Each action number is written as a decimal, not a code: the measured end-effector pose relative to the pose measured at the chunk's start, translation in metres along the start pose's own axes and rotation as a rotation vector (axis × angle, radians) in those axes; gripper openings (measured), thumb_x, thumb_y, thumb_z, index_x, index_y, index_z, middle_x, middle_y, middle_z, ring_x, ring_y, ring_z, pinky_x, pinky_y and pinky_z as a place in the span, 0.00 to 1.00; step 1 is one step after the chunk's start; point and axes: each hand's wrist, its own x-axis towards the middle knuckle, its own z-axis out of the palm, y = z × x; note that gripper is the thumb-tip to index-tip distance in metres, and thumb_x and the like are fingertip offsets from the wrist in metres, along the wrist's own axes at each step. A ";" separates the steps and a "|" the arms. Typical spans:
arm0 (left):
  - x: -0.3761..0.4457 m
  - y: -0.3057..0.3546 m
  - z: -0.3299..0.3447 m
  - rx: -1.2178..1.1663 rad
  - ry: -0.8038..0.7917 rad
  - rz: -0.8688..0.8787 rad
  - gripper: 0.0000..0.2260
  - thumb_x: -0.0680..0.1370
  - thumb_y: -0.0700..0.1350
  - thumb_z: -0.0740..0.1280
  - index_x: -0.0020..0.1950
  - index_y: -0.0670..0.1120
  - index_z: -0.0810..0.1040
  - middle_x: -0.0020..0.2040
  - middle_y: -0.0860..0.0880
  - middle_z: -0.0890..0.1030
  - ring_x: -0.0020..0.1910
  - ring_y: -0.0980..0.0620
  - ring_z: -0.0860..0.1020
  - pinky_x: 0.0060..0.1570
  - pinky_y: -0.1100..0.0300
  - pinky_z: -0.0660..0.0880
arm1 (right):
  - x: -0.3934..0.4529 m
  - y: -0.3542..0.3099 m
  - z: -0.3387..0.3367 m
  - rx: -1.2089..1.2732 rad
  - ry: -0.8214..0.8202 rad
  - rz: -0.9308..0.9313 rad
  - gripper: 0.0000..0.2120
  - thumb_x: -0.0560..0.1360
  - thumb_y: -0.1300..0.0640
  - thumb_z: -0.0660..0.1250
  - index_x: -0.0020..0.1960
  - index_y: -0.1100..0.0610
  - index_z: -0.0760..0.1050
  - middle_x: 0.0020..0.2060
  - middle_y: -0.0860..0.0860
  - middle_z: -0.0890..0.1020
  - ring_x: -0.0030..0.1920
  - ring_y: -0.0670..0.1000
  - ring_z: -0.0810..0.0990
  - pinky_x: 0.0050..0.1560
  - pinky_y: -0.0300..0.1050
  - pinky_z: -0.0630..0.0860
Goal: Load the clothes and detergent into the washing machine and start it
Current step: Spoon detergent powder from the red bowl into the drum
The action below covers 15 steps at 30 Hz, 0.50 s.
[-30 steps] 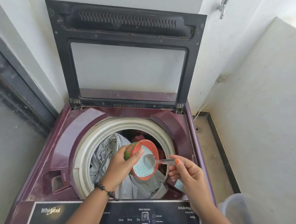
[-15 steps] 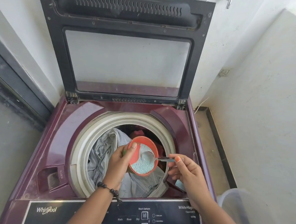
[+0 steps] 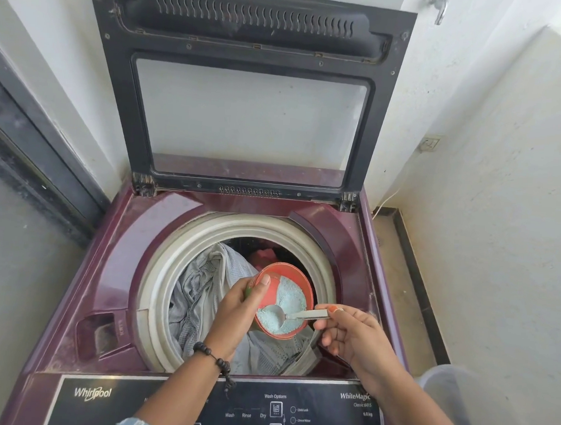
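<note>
While the left hand (image 3: 235,314) has its grip wrapped round a tilted orange detergent tub (image 3: 282,298) over the washing machine (image 3: 107,268) drum, the right hand (image 3: 354,338) pinches a metal spoon (image 3: 295,314) – bowl down in the blue powder (image 3: 292,302). Grey clothes (image 3: 203,292) sit right below both grips, lid (image 3: 246,90) up behind.
</note>
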 end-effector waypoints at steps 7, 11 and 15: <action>0.001 -0.005 0.003 0.029 -0.075 -0.013 0.41 0.63 0.79 0.63 0.56 0.44 0.77 0.54 0.35 0.79 0.54 0.35 0.78 0.55 0.35 0.76 | 0.003 -0.003 -0.004 0.163 0.021 0.069 0.12 0.80 0.65 0.59 0.56 0.70 0.78 0.35 0.59 0.82 0.26 0.49 0.73 0.23 0.37 0.68; 0.003 -0.006 0.001 -0.007 -0.062 -0.059 0.33 0.62 0.79 0.63 0.53 0.55 0.80 0.52 0.48 0.84 0.53 0.46 0.82 0.57 0.40 0.78 | 0.004 -0.003 -0.007 0.206 0.023 0.075 0.12 0.79 0.64 0.60 0.56 0.69 0.78 0.34 0.58 0.81 0.26 0.48 0.73 0.24 0.37 0.68; 0.003 -0.007 0.002 -0.001 -0.078 -0.071 0.35 0.61 0.80 0.62 0.54 0.56 0.80 0.52 0.52 0.84 0.54 0.50 0.82 0.58 0.43 0.78 | 0.003 -0.004 -0.009 0.211 0.015 0.073 0.12 0.77 0.62 0.62 0.55 0.67 0.79 0.34 0.57 0.81 0.27 0.48 0.73 0.25 0.37 0.68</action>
